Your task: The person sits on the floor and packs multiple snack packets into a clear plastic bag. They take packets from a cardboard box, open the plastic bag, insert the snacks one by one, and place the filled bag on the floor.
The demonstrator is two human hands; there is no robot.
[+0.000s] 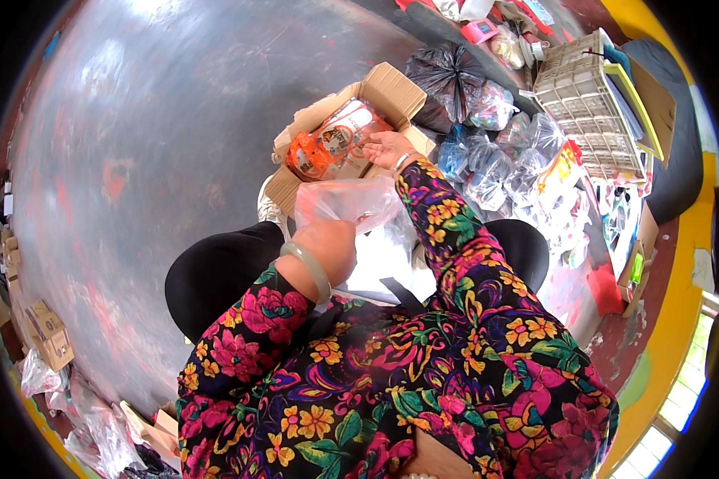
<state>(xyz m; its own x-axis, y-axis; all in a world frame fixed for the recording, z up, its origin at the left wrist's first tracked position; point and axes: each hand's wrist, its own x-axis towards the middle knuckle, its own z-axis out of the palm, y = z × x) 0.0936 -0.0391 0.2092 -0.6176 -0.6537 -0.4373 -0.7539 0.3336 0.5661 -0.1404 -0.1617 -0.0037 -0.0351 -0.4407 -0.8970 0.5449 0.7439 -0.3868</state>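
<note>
An open cardboard box (307, 121) stands on the floor in front of my knees, with its flaps spread outward. Orange and white printed plastic packages (335, 144) fill it. My right hand (387, 149) reaches over the box's right side, its fingers stretched out beside the packages, and I see nothing held in it. Closer to my body, my left hand (327, 247) is closed on a clear pinkish plastic bag (347, 199), which spreads out between the hand and the box's near flap. The left fingertips are partly hidden.
To the right of the box lie a black garbage bag (447, 80) and several clear plastic bags (495, 172). Beyond them a whitish plastic crate (587, 112) stands by the wall. Small cardboard boxes (48, 334) and loose plastic (96, 427) lie at the far left.
</note>
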